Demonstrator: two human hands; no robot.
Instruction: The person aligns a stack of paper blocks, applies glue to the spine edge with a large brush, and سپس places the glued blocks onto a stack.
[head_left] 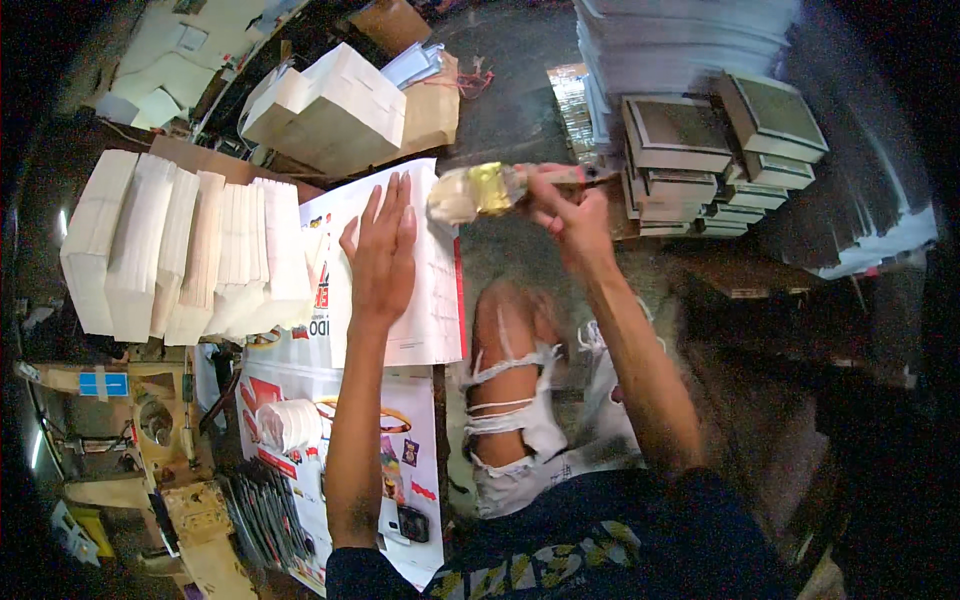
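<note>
My left hand (383, 255) lies flat, fingers stretched out, on a large white sheet (430, 310) with red and black print at its left side. A red edge runs along the sheet's right side. My right hand (572, 215) is closed around the handle of a wide brush (455, 197) with pale bristles and a yellow band. The brush is level, its bristle end at the sheet's upper right edge; whether it touches the paper I cannot tell. Left of the sheet, several thick unbound book blocks (135, 245) stand side by side, spines and page edges pale.
Another pale block stack (350, 110) sits at the far left. Dark-covered books (680, 135) are piled at the far right, before a tall stack of bluish sheets (690, 40). Nearer, a printed poster (420, 470) carries a white roll (288, 425) and a black device (412, 523). My knees are below.
</note>
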